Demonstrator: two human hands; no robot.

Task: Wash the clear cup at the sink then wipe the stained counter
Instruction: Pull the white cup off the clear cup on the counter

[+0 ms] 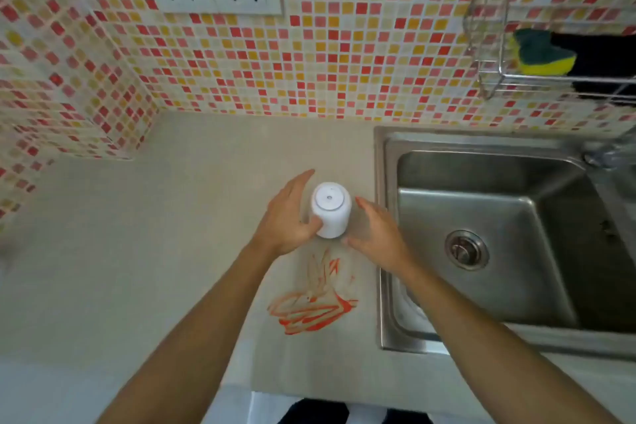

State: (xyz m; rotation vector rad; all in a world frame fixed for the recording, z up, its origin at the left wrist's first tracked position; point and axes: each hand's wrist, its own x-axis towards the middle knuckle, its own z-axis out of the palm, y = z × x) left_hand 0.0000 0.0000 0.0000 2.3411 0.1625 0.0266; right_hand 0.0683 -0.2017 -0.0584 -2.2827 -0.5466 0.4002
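White cup [331, 209] between open hands

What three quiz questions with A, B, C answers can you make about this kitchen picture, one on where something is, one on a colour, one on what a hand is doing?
1. Where is the sponge?
A. in the sink
B. in the wire rack on the wall
C. on the counter

2. What colour is the stain?
A. orange-red
B. blue
C. green

3. What is the left hand doing?
A. resting flat
B. pressing an outlet
C. touching the cup

Answers: 1 B, it sits in the wire rack. 2 A, orange-red streaks mark the counter. 3 C, its thumb is on the cup's side.
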